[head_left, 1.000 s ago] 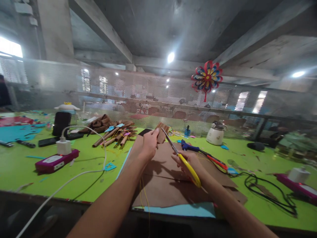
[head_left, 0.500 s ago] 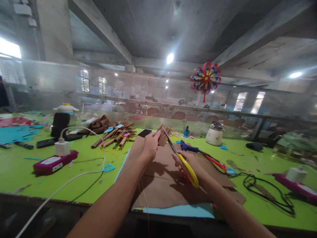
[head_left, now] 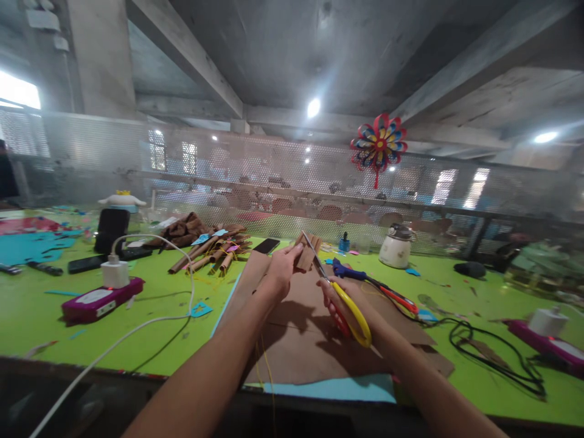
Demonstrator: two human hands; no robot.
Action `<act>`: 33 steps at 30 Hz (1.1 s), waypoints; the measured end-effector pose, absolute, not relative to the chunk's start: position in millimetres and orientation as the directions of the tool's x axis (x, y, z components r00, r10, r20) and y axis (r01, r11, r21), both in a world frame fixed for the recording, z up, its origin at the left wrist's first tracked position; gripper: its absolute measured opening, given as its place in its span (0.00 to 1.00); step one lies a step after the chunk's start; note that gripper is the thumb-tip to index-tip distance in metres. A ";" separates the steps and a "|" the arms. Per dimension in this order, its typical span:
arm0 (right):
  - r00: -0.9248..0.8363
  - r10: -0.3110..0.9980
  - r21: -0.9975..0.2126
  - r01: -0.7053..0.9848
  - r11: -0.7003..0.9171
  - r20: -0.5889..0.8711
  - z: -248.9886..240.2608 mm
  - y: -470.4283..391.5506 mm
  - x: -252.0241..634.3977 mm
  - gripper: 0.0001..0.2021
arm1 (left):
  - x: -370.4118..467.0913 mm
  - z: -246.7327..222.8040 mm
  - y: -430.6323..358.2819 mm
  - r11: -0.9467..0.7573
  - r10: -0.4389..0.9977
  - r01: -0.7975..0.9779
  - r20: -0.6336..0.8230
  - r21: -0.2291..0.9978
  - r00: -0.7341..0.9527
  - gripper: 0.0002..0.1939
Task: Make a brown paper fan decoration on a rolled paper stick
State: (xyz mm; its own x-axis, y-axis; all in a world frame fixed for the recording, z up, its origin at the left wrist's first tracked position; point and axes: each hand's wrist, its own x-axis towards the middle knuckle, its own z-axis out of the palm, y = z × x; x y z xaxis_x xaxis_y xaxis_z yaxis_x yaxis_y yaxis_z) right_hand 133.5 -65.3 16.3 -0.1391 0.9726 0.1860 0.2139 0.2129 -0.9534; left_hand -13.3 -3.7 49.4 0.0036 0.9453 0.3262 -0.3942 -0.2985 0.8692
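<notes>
My left hand [head_left: 281, 267] is closed on a small folded piece of brown paper [head_left: 306, 255], held up above the work surface. In my right hand [head_left: 335, 298] is a pair of scissors [head_left: 351, 313] with one yellow and one red handle, its blades pointing up and away from me. The blades lie against the brown piece; whether they are cutting into it I cannot tell. Beneath both hands lies a large brown paper sheet [head_left: 296, 353], with a light blue sheet [head_left: 337, 388] showing under its near edge.
Right of the hands rests a blue glue gun [head_left: 349, 269] with a black cable [head_left: 497, 359]. Rolled brown paper tubes [head_left: 212, 252] with yellow thread lie to the left. A purple power strip [head_left: 103, 301], a white cable [head_left: 150, 319], a phone [head_left: 267, 246] and a white jug [head_left: 395, 248] are also on the green table.
The scissors' handles have spread farther apart, with more of the red one showing. The brown piece has shifted slightly to the right and turned in my left hand.
</notes>
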 end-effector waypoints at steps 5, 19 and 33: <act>-0.130 0.977 -0.965 0.179 0.193 0.172 12.9 -64.2 134.5 0.22 | -18.0 42.2 1.4 -0.301 0.927 -0.380 0.362 0.875 0.101 0.12; -0.086 0.985 -0.970 0.179 0.162 0.149 2.3 -55.7 135.1 0.21 | -17.6 42.7 1.2 -0.242 0.930 -0.497 0.345 0.833 0.126 0.12; -0.082 0.968 -0.930 0.269 0.249 0.235 3.7 -58.5 130.8 0.21 | -17.9 43.4 4.8 -0.087 0.965 -0.570 0.210 0.817 0.154 0.07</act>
State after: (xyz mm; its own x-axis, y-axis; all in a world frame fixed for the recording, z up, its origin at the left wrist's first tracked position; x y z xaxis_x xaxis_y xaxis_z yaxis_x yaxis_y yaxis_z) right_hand 130.8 -58.5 3.7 -0.0820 0.9685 0.2353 0.2694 0.2488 -0.9303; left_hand -17.9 4.8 43.4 0.1542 0.9654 0.2102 -0.5696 -0.0869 0.8173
